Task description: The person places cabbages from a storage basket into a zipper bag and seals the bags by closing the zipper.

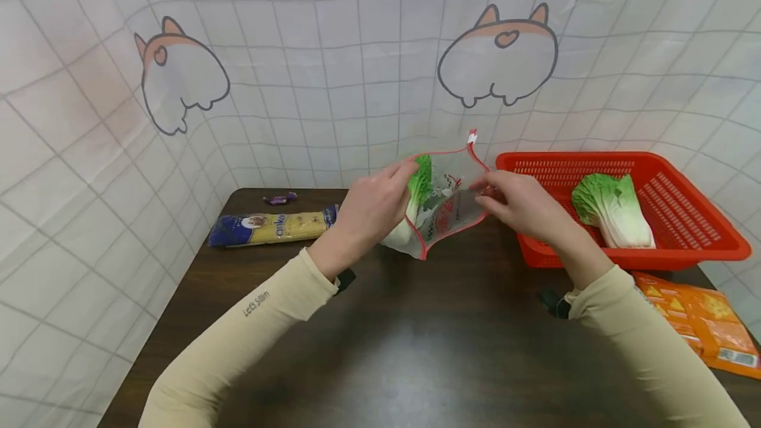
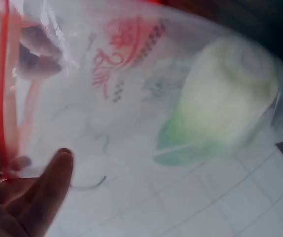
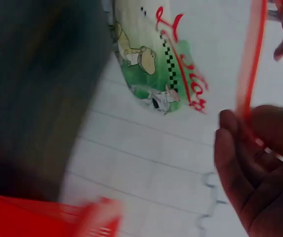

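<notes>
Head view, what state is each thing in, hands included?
Clear bag, unzipped, mouth spread open
Left hand, grip pinching one mouth edge
Right hand, grip pinching the opposite edge
First cabbage, inside the bag
Red basket, upright
Second cabbage, unwrapped in the basket
Blue-yellow packet, lying flat
Purple wrapper, too small to tell
Orange packaging, flat, partly hidden

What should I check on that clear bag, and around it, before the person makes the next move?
1. Left hand gripping the rim of the clear bag: ok.
2. Right hand pinching the rim too: ok.
3. Mouth open: ok, its red edges stand apart.
4. Cabbage inside: ok, seen through the plastic.
5. Second cabbage in the bag: not ok if wanted there; it lies in the red basket.
6. Bag's bottom resting on the table: cannot tell.
</notes>
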